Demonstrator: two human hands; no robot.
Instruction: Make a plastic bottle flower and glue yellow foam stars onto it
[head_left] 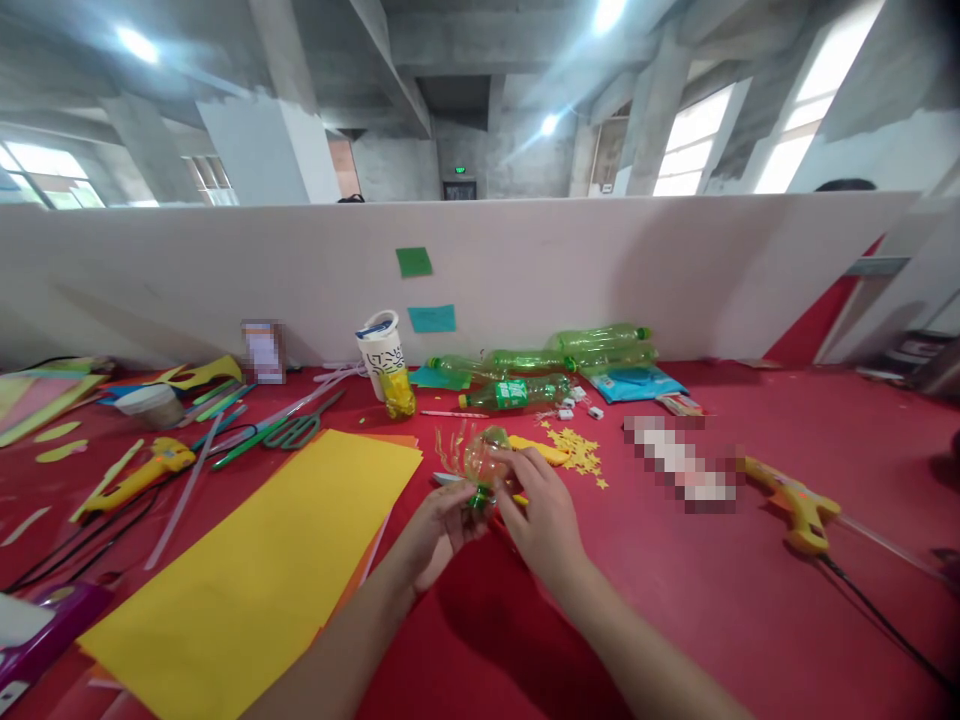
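A cut piece of clear green plastic bottle [487, 455] is held up above the red table, its green neck end low and thin curled plastic strips standing out at its upper left. My left hand [444, 525] is closed around the neck end. The fingers of my right hand [536, 500] pinch the bottle piece's right side. Just behind it lie a yellow-handled tool [544, 450], partly hidden, and a scatter of yellow paper stars [577, 452].
Green bottles [525, 362] lie along the white partition [495, 270], near a white cup [381, 358]. Yellow paper [277, 550], green scissors [304, 425] and a glue gun [146, 475] are on the left. Another glue gun [799, 505] with a cord lies right.
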